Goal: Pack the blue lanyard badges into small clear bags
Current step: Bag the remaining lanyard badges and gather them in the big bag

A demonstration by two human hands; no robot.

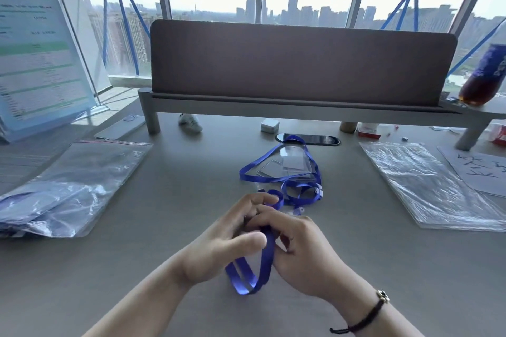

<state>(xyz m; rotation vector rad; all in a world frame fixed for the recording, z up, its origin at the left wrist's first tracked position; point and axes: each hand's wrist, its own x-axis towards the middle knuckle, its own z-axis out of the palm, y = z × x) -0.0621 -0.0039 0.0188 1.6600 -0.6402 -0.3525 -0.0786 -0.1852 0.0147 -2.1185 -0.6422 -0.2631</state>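
Blue lanyard strap (267, 252) is gathered between both hands near the front edge of the desk (175, 172), a folded loop hanging below the fingers. Left hand (221, 246) has its fingers curled round the strap, thumb laid across it; right hand (298, 252) pinches the same strap from the other side. The rest of the strap trails forward to a clear badge holder (291, 164) lying flat at mid-desk, with further loops and a clip beside it.

Assessment: the strap appears light, limp and prone to springing open, so it is best held at the folded bundle. The holder looks thin, flexible and slippery; take it by an edge.

Empty clear bags (427, 178) lie stacked to the right; filled bags (68, 186) sit to the left. Bagging of this badge is not yet begun.
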